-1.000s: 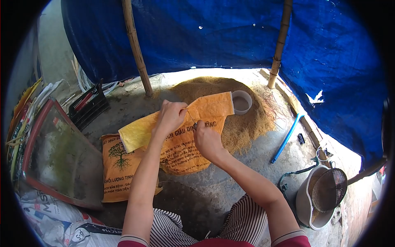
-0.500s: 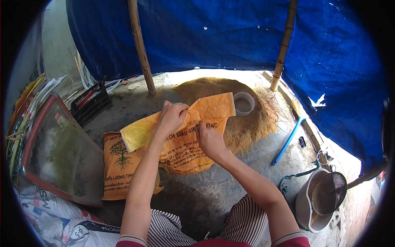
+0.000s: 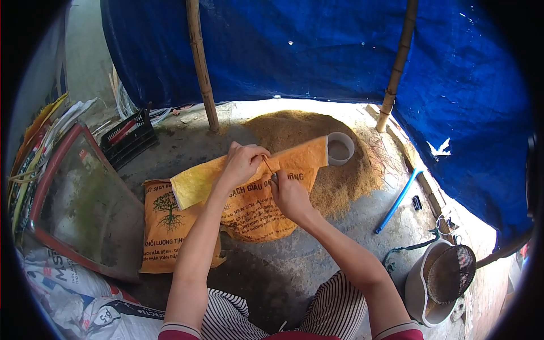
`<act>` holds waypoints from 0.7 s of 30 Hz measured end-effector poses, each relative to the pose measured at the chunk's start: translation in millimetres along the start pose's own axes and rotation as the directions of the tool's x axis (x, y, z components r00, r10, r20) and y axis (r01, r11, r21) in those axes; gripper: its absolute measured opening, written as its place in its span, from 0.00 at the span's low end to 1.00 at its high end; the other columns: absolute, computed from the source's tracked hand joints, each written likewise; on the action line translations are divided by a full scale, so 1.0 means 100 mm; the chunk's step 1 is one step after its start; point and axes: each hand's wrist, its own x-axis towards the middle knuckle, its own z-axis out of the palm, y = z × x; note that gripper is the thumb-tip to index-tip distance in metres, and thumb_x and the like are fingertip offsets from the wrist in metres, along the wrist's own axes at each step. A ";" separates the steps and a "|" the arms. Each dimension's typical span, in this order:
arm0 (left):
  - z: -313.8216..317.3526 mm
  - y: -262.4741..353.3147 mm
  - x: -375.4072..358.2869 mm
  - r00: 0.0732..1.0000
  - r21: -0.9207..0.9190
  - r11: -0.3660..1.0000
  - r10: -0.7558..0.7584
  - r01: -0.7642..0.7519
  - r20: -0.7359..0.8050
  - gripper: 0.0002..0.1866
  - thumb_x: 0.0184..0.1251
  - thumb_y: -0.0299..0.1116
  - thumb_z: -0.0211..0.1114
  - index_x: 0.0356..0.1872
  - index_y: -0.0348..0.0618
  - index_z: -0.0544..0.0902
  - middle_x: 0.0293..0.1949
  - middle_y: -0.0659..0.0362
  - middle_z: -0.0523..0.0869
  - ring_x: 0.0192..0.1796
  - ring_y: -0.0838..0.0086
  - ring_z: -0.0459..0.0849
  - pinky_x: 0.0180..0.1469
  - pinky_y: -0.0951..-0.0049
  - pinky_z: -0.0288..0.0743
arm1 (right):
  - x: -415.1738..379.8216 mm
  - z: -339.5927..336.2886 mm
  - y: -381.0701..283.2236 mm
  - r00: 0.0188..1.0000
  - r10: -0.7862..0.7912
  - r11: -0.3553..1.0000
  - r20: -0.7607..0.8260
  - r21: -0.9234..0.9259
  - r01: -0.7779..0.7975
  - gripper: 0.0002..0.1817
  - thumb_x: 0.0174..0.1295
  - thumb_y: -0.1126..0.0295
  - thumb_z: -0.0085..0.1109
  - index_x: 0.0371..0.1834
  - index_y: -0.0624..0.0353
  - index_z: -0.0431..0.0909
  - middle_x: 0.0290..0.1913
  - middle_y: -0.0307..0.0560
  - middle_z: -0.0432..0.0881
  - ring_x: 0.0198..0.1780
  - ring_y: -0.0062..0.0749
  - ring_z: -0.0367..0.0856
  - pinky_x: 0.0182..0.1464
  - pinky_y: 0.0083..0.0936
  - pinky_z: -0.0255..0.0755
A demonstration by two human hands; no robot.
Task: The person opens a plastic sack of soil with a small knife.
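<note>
An orange sack (image 3: pixel 263 209) with dark printing stands upright in front of me, its top gathered and folded out to both sides. My left hand (image 3: pixel 245 161) is closed at the gathered neck, pinching one end of a thin brown tie. Just right of and below it, my right hand (image 3: pixel 290 195) is wrapped round a small tool, mostly hidden in the fist, whose metal tip meets the tie. A second orange sack (image 3: pixel 167 221) with a tree print lies to the left, partly behind my left forearm.
Behind the sack is a brown grainy heap (image 3: pixel 340 187) with a white tub (image 3: pixel 340 148) on it. A blue tube (image 3: pixel 396 201) lies right. A bucket (image 3: pixel 418 283) with a sieve (image 3: pixel 451 274) stands lower right. A black crate (image 3: pixel 129 139) and red-framed panel (image 3: pixel 85 209) are left.
The tie now stretches more visibly between my hands, and my left hand has turned slightly. The sack's right flap has tipped down a little. The whole view has shifted slightly.
</note>
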 end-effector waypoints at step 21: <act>-0.06 0.11 0.01 0.974 0.135 0.985 -0.131 0.107 0.183 0.25 0.57 0.28 0.61 0.59 0.48 0.72 0.28 0.50 0.82 0.36 0.59 0.80 0.55 0.65 0.66 | 0.06 0.06 -0.05 0.989 0.042 0.998 -0.145 0.045 -0.036 0.13 0.68 0.64 0.46 0.42 0.66 0.68 0.25 0.66 0.79 0.28 0.61 0.79 0.33 0.52 0.71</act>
